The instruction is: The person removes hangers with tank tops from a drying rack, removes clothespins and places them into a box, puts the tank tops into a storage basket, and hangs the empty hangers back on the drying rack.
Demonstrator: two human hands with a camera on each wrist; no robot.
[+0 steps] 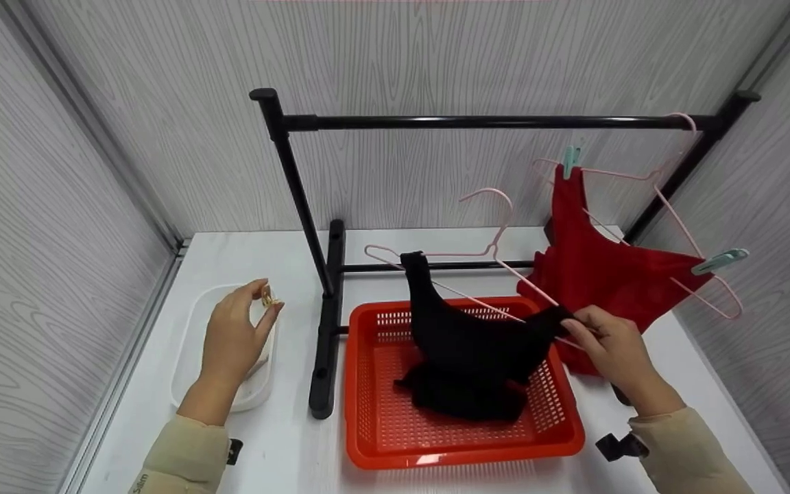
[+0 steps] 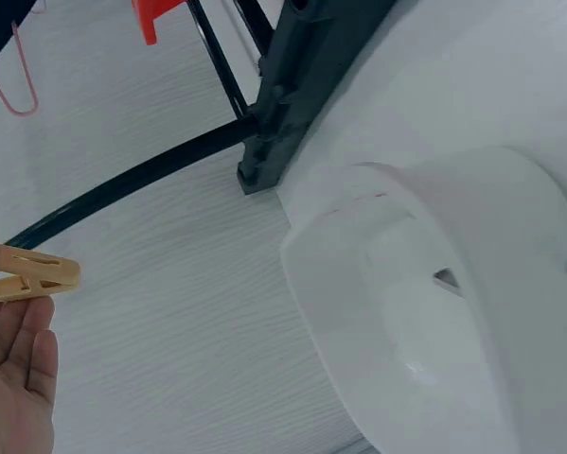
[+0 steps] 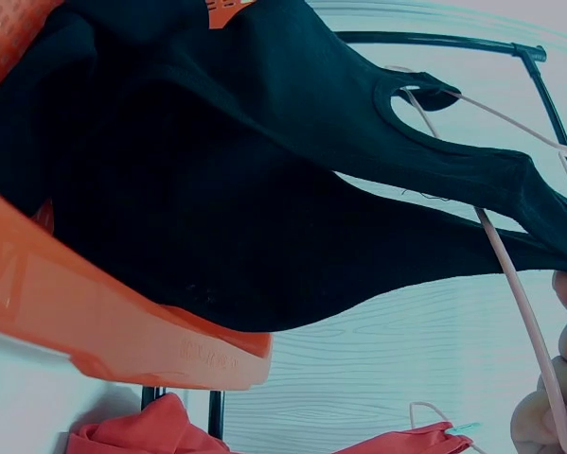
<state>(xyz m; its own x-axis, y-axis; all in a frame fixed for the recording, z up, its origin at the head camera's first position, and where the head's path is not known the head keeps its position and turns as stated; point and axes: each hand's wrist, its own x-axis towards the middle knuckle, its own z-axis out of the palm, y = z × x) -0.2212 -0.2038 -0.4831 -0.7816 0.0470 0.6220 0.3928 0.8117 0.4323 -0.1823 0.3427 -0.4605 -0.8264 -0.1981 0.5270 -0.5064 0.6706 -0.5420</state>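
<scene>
Left hand [image 1: 234, 336], up at the left by the white tub [image 1: 182, 357], pinches a yellow peg [image 1: 268, 297]. The right hand [image 1: 611, 346] grips the right strap [image 1: 554, 317] of the black top [image 1: 467, 343], which drapes from a pink hanger [image 1: 493, 248] into the red basket [image 1: 463, 458]. A firm strap pinch looks wise here, peg squeezed wide before meeting cloth. Underneath, a white table [image 1: 292, 446]; pale wood-grain walls [image 1: 436, 55] left, right and far.
</scene>
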